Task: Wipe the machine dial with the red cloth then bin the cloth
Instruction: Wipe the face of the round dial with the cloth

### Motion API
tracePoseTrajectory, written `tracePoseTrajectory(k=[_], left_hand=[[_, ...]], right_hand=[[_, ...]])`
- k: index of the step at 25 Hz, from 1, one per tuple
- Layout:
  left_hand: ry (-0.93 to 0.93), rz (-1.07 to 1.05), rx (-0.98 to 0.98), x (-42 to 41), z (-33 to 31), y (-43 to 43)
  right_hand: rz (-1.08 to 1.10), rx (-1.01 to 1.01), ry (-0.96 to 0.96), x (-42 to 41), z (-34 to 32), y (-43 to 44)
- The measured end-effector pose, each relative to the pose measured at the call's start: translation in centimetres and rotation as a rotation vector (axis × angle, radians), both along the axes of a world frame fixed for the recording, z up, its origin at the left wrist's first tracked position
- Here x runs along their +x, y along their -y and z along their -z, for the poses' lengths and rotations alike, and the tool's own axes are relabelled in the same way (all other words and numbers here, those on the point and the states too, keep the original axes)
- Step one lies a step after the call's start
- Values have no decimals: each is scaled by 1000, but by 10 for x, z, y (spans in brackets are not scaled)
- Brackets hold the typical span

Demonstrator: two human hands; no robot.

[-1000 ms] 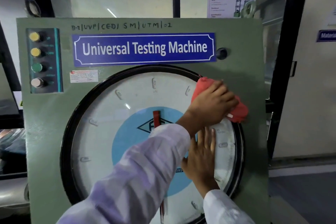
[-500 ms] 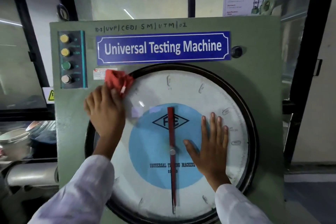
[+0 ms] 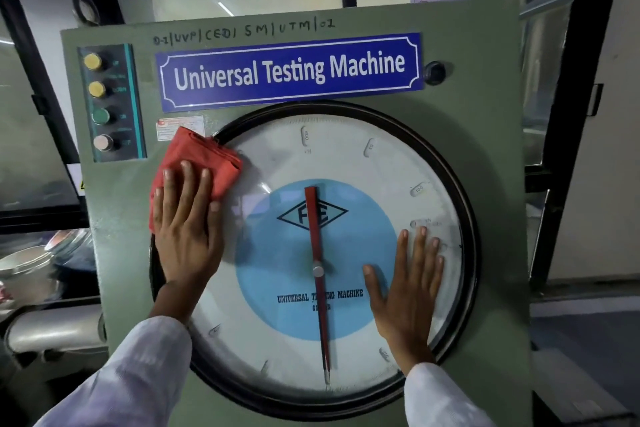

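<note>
The large round machine dial [image 3: 346, 156] has a white face, a blue centre, a red needle pointing down and a black rim. It fills the middle of the green machine panel [image 3: 485, 97]. My left hand [image 3: 187, 229] lies flat on the folded red cloth [image 3: 199, 159] and presses it against the dial's upper left rim, partly on the green panel. My right hand [image 3: 407, 291] rests flat with fingers spread on the right side of the dial glass, holding nothing. No bin is in view.
A blue "Universal Testing Machine" nameplate [image 3: 289, 71] sits above the dial. A strip of several push buttons [image 3: 100, 102] is at the panel's upper left, close to the cloth. Black-framed windows stand behind. Metal machine parts [image 3: 41, 333] lie low on the left.
The left hand swept the cloth from the dial's upper right rim across to the upper left, and now lies flatter over it. The right hand has stayed on the glass.
</note>
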State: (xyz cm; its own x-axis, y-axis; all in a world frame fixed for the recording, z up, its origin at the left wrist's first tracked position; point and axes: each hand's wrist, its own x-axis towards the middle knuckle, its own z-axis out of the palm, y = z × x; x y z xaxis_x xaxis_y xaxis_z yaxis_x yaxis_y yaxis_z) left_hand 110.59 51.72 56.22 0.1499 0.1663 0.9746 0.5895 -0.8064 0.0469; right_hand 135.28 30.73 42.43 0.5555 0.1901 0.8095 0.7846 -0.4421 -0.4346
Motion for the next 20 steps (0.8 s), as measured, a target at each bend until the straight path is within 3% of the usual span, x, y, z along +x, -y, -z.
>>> tracePoseTrajectory(k=[8, 11, 13, 15, 20], left_hand=[[-33, 232, -80, 50, -19, 38], [-245, 205, 87, 13, -36, 13], [-322, 31, 210, -20, -43, -12], [-296, -109, 157, -46, -39, -26], [-203, 85, 90, -8, -23, -12]], right_hand=[[2, -16, 1, -1, 2, 1], [10, -34, 5, 0, 1, 4], [18, -41, 12, 2, 2, 4], [28, -40, 19, 3, 4, 2], [64, -36, 32, 4, 5, -3]])
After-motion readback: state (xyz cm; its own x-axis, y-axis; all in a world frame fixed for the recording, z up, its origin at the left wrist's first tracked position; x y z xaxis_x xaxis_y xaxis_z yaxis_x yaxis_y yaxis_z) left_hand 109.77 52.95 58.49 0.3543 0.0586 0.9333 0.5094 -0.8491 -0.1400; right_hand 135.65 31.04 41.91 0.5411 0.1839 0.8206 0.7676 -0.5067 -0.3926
